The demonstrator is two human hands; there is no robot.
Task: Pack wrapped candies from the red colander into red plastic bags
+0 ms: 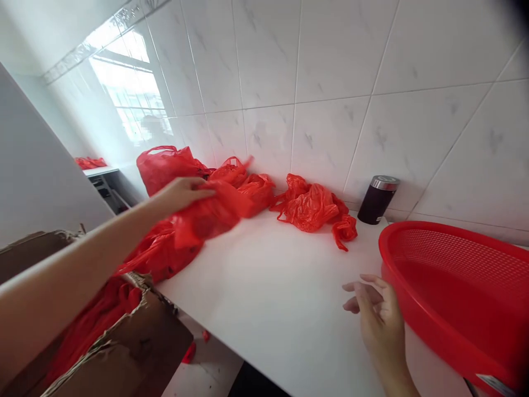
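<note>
My left hand (188,191) reaches out over the far left of the white table (273,286), its fingers closed on a red plastic bag (215,212) that is blurred by motion. Around it lie more red plastic bags (171,165), some plainly filled, and one (165,253) hangs at the table's left edge. Above the right part of the tabletop my right hand (376,309) is held with fingers apart and bent, nothing in it. Beside that hand stands a large red plastic basket (438,325), with no contents visible in the part that shows.
A dark thermos with a silver lid (378,201) stands by the tiled wall. Crumpled red bags (312,207) lie along the wall. At lower left, an open cardboard box (136,336) holds red cloth-like items (99,320). Small red pieces (189,353) lie on the floor.
</note>
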